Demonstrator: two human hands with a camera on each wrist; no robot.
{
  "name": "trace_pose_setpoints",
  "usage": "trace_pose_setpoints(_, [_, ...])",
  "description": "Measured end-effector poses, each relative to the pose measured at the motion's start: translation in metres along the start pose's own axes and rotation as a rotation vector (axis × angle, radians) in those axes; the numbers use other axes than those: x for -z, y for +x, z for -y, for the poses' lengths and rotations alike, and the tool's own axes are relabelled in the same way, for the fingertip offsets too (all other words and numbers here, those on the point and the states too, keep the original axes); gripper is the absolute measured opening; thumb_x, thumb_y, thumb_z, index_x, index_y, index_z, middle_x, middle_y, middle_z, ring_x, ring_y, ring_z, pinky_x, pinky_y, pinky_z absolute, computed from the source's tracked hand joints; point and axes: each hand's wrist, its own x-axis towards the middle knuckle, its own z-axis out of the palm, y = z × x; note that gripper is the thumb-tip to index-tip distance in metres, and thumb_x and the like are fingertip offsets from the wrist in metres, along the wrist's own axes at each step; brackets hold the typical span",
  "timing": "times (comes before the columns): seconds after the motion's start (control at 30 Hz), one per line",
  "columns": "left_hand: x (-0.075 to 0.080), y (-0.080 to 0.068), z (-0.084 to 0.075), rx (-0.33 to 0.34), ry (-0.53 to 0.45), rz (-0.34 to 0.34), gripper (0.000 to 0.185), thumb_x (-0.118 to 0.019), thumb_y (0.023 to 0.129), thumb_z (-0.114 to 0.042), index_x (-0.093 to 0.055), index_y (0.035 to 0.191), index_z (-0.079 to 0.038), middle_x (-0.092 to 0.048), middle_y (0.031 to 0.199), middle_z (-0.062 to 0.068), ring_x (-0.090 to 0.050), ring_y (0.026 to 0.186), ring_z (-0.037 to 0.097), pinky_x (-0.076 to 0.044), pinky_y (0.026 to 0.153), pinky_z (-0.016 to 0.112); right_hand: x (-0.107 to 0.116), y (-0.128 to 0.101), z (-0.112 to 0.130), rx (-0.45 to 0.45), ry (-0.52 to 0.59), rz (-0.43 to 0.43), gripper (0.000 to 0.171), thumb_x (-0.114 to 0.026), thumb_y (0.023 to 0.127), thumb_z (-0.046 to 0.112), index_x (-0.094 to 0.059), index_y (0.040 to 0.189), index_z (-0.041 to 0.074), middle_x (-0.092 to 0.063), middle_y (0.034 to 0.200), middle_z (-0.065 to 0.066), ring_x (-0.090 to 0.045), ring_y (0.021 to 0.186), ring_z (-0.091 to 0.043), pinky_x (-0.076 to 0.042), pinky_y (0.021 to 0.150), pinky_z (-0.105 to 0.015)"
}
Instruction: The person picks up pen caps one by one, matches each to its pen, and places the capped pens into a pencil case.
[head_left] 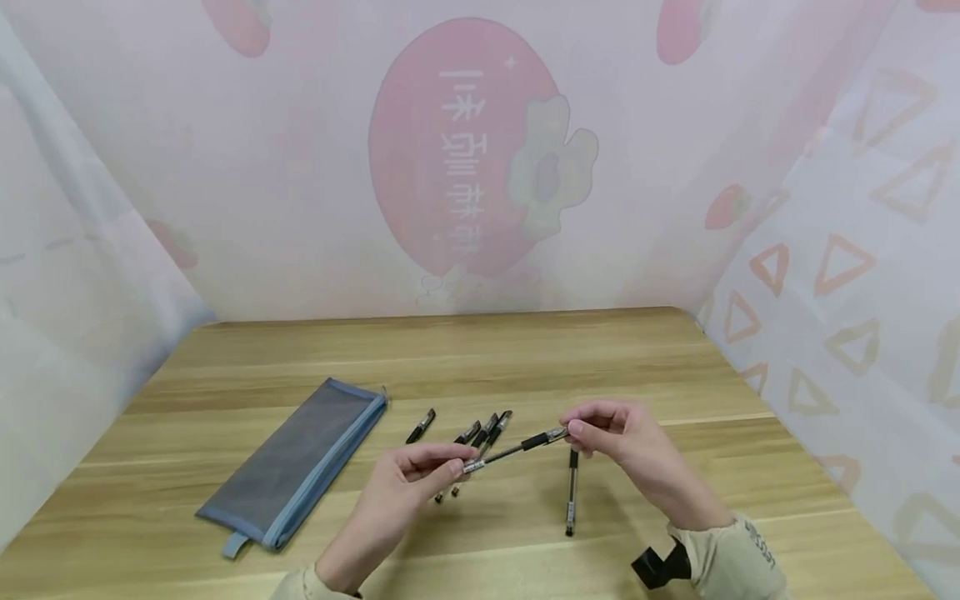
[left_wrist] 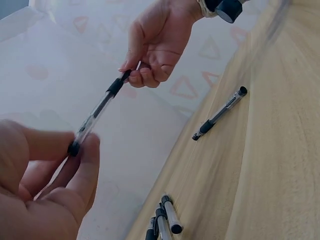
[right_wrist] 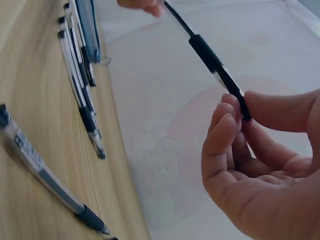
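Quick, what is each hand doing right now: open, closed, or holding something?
Left hand: closed, pinching one end of the pen.
Right hand: closed, pinching the other end of the same pen.

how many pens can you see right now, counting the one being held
5, or possibly 6. One clear black-gripped pen held between the left hand and right hand; one lone pen below the right hand; three clustered pens behind; one short piece beside the grey mesh pouch, perhaps only a cap.

A small desk booth: a wooden table (head_left: 465,350) walled by strawberry-print cloth (head_left: 465,158), with a mesh pencil case (head_left: 296,462).
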Motion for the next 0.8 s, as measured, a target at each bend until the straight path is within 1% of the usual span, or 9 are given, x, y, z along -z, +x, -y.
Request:
trace_pose_setpoints(0.07, [-0.001,0.0,0.001,0.013,-0.025,-0.067,0.027,-0.071,0.092,-0.013,-0.07,0.114,0.003,-0.069,0.112,0.016,-0.065,0.103,0.034,-0.052,0.09,0.041,-0.002,-0.001,-0.001,0.011,0.014,-0.006,0.022,-0.069,0.093,0.009,-0.068,0.107,-0.007,-0.069,0.093,-0.016,-0.065,0.081,-0.022,-0.055,0.072,-0.03])
trace_pose_setpoints(0.13, [-0.002,0.001,0.002,0.023,-0.029,-0.126,0.026,-0.072,0.091,-0.013,-0.07,0.111,0.003,-0.069,0.11,0.016,-0.065,0.102,0.036,-0.052,0.09,0.042,-0.005,-0.001,-0.001,0.027,0.03,-0.021,0.023,-0.069,0.093,0.008,-0.067,0.107,-0.009,-0.069,0.091,-0.012,-0.064,0.08,-0.02,-0.055,0.072,-0.029])
trace_pose_setpoints(0.23, [-0.003,0.002,0.004,0.035,-0.046,-0.185,0.027,-0.072,0.092,-0.015,-0.069,0.109,0.005,-0.069,0.105,0.021,-0.066,0.097,0.038,-0.054,0.086,0.043,-0.008,-0.001,0.0,0.05,0.066,-0.041,0.026,-0.069,0.092,0.007,-0.065,0.108,-0.014,-0.068,0.088,-0.01,-0.064,0.079,-0.017,-0.055,0.071,-0.027])
trace_pose_setpoints(0.3, [-0.003,0.002,0.005,0.049,-0.066,-0.21,0.027,-0.071,0.093,-0.016,-0.067,0.107,0.007,-0.067,0.1,0.025,-0.067,0.09,0.035,-0.057,0.079,0.04,-0.01,-0.001,0.001,0.06,0.087,-0.046,0.028,-0.069,0.092,0.007,-0.064,0.109,-0.015,-0.069,0.088,-0.009,-0.064,0.079,-0.016,-0.055,0.071,-0.027])
trace_pose_setpoints(0.4, [-0.002,0.002,0.005,0.059,-0.088,-0.226,0.024,-0.069,0.094,-0.012,-0.066,0.103,0.009,-0.066,0.094,0.027,-0.067,0.079,0.029,-0.059,0.071,0.037,-0.011,-0.001,0.001,0.06,0.103,-0.042,0.025,-0.07,0.092,0.007,-0.066,0.108,-0.012,-0.069,0.088,-0.009,-0.064,0.079,-0.016,-0.055,0.071,-0.027])
trace_pose_setpoints(0.47, [-0.001,0.002,0.005,0.057,-0.092,-0.228,0.021,-0.069,0.094,-0.01,-0.066,0.101,0.01,-0.066,0.093,0.028,-0.066,0.075,0.025,-0.059,0.069,0.037,-0.011,-0.002,0.002,0.047,0.103,-0.044,0.024,-0.071,0.091,0.008,-0.068,0.108,-0.01,-0.069,0.089,-0.01,-0.063,0.079,-0.017,-0.055,0.072,-0.028])
trace_pose_setpoints(0.63, [0.001,0.001,0.004,0.029,-0.092,-0.228,0.022,-0.071,0.092,-0.01,-0.067,0.099,0.01,-0.066,0.093,0.03,-0.067,0.074,0.025,-0.059,0.071,0.041,-0.011,-0.003,0.002,-0.012,0.096,-0.065,0.023,-0.074,0.089,0.009,-0.072,0.107,-0.004,-0.07,0.091,-0.011,-0.064,0.078,-0.018,-0.055,0.073,-0.03])
trace_pose_setpoints(0.8, [0.002,0.0,0.003,0.021,-0.099,-0.228,0.024,-0.073,0.09,-0.011,-0.067,0.099,0.01,-0.066,0.092,0.029,-0.067,0.075,0.025,-0.059,0.07,0.038,-0.012,-0.002,-0.001,-0.031,0.111,-0.075,0.022,-0.076,0.087,0.008,-0.073,0.106,-0.003,-0.071,0.091,-0.01,-0.064,0.076,-0.018,-0.054,0.07,-0.028])
